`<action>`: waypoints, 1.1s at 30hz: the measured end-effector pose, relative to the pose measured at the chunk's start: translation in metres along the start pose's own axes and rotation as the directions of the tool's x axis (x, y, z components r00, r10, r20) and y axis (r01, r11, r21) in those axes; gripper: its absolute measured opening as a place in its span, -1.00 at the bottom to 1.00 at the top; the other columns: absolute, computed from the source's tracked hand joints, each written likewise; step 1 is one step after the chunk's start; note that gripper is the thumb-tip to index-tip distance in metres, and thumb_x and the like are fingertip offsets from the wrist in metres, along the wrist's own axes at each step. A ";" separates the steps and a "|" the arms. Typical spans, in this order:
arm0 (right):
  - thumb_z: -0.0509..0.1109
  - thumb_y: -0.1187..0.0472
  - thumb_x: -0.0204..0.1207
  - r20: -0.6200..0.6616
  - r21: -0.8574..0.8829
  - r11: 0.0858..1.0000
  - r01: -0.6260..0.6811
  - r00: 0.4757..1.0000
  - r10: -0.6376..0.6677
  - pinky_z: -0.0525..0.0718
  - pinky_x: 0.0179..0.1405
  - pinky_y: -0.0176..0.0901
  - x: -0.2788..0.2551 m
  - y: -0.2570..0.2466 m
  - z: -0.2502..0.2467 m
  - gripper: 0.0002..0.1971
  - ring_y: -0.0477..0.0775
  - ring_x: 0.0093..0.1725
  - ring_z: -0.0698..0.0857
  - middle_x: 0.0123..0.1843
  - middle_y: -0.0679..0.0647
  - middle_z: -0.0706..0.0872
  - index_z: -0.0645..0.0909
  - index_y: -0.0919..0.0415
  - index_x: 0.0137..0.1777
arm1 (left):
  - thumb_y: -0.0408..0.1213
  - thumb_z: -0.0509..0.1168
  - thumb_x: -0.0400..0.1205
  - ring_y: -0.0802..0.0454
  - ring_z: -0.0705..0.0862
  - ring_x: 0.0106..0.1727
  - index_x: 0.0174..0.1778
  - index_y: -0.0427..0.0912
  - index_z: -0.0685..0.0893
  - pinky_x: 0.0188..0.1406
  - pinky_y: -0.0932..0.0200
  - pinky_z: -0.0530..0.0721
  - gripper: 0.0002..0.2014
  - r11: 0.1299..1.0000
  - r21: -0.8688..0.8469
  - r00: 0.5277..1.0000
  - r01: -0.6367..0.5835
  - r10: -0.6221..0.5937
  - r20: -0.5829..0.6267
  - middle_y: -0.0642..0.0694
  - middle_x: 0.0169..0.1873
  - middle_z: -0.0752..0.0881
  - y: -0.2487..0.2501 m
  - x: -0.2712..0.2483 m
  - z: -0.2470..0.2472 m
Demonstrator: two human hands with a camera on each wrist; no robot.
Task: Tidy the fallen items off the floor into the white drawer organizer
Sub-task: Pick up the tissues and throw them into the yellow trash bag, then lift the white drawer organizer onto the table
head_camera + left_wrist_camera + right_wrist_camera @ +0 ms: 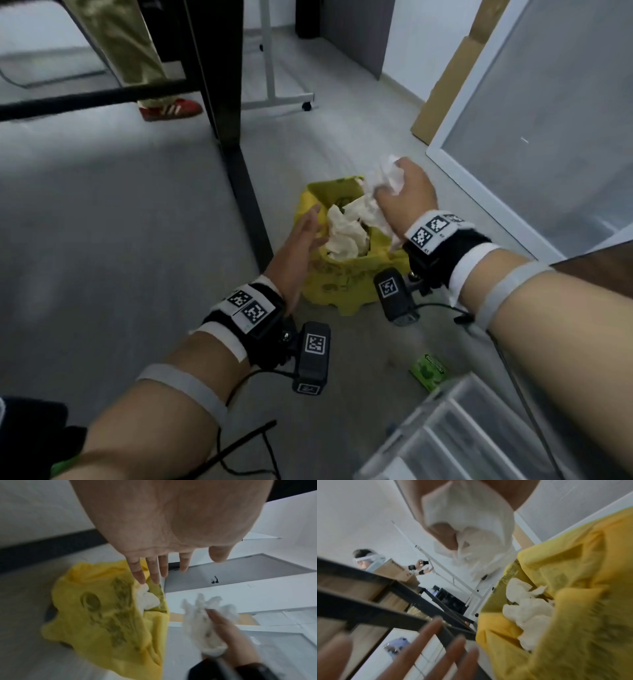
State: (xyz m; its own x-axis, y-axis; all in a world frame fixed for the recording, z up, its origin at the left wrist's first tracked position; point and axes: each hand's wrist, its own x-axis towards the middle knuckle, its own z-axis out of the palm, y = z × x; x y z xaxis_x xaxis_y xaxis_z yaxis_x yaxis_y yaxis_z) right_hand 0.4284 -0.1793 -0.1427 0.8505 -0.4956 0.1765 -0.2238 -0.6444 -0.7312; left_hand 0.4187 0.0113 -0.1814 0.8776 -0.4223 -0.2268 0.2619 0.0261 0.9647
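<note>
A yellow plastic bag (346, 274) (106, 615) (573, 601) sits on the grey floor, its mouth holding crumpled white tissues (346, 233) (527, 614). My right hand (404, 198) grips a crumpled white tissue (383, 178) (205, 622) (471, 527) above the bag's far right rim. My left hand (305, 236) (154, 568) is at the bag's left rim, fingers straight and spread, holding nothing. A small green packet (428, 370) lies on the floor nearer me. The white drawer organizer (462, 431) stands at the bottom right.
A black table leg and foot (239, 164) stand left of the bag. A white-framed panel (513, 137) leans at right with cardboard (445, 85) behind it. Another person's leg and red shoe (171, 108) are at the back left. A black cable (246, 442) lies near me.
</note>
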 end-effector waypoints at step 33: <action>0.34 -0.28 0.40 0.210 -0.621 0.635 -0.459 0.683 0.700 0.25 0.53 0.43 -0.351 0.242 -0.102 -0.18 0.24 0.69 -0.02 0.69 0.12 0.13 0.07 -0.22 0.63 | -0.19 0.38 0.67 -0.22 0.73 0.07 0.45 0.13 0.55 0.11 -0.17 0.75 -0.59 0.552 0.791 0.522 0.264 -0.771 0.364 -0.18 0.13 0.74 -0.206 -0.071 0.122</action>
State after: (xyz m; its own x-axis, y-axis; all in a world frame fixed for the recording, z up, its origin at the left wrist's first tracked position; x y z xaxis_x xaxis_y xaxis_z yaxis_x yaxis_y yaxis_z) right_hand 0.0278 -0.2204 -0.3142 0.5243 -0.6667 -0.5297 -0.8285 -0.5432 -0.1364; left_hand 0.2534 -0.0745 -0.3475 0.1101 -0.5702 -0.8141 0.0580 -0.8140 0.5780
